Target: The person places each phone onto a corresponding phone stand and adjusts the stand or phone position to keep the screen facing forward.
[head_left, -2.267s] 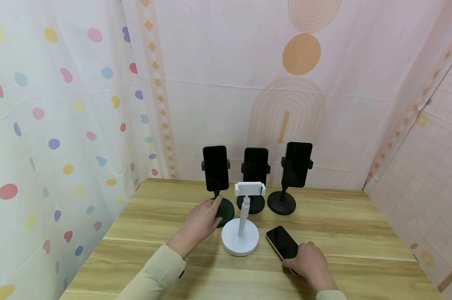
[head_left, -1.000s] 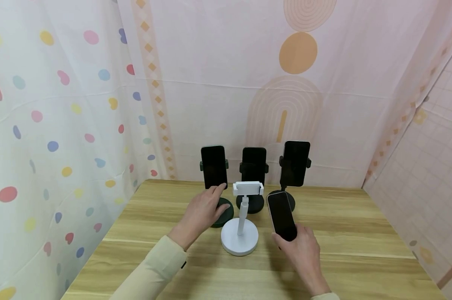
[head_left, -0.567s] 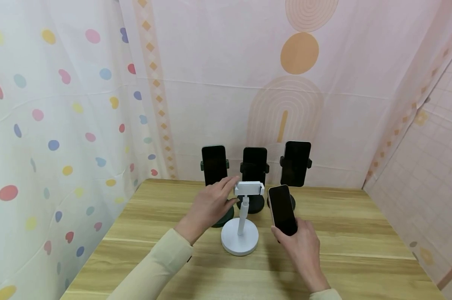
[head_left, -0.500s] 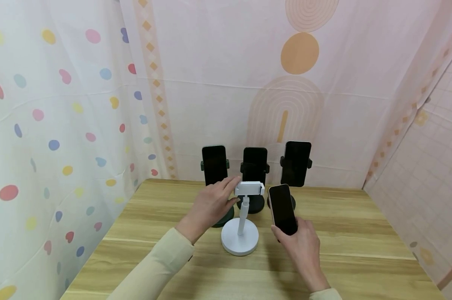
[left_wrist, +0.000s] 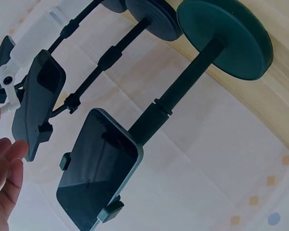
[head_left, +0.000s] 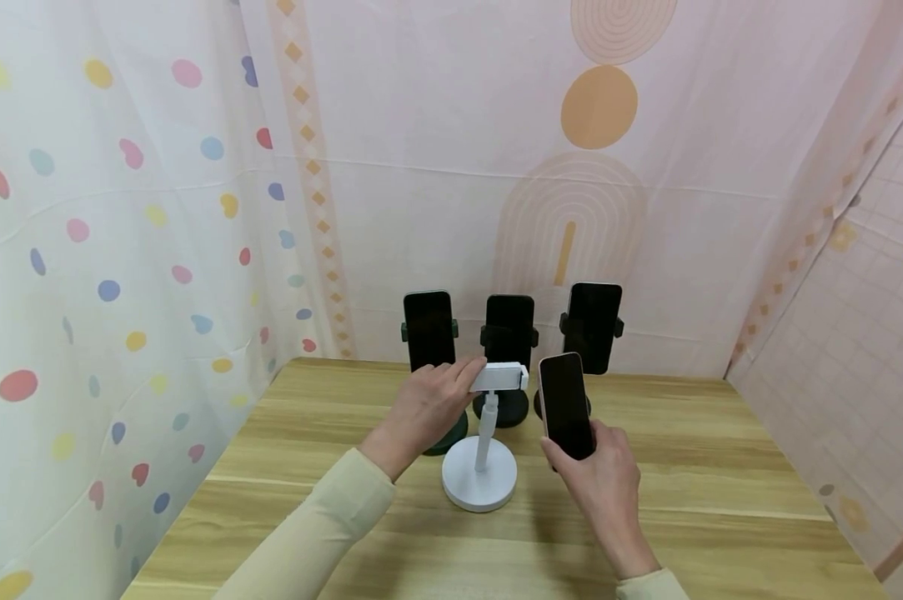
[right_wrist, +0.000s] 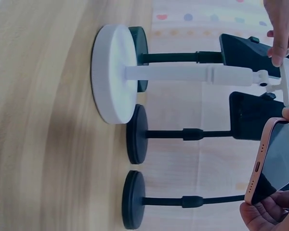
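Note:
My left hand (head_left: 427, 407) grips the left end of the clamp (head_left: 498, 377) on top of a white phone stand (head_left: 479, 475). The stand is upright on its round base, and its clamp has no phone in it. In the right wrist view, the thumb and fingers of that hand are at the clamp's edge. My right hand (head_left: 603, 483) holds a smartphone (head_left: 566, 406) by its lower end, thumb on one side and fingers on the other. This phone has a pinkish frame and a dark screen, and is raised just right of the clamp.
Behind the white stand are a dark green stand (left_wrist: 226, 38) with a phone (head_left: 430, 327), a black stand (head_left: 507, 410) with a phone (head_left: 509, 321), and another black stand (right_wrist: 134, 199) with a phone (head_left: 592, 329). A patterned curtain (head_left: 436, 125) hangs behind the wooden table (head_left: 691, 467).
My right hand has lifted the phone from the table and brought it up and forward. My left hand has moved from beside the green stand's base to the white clamp and taken hold.

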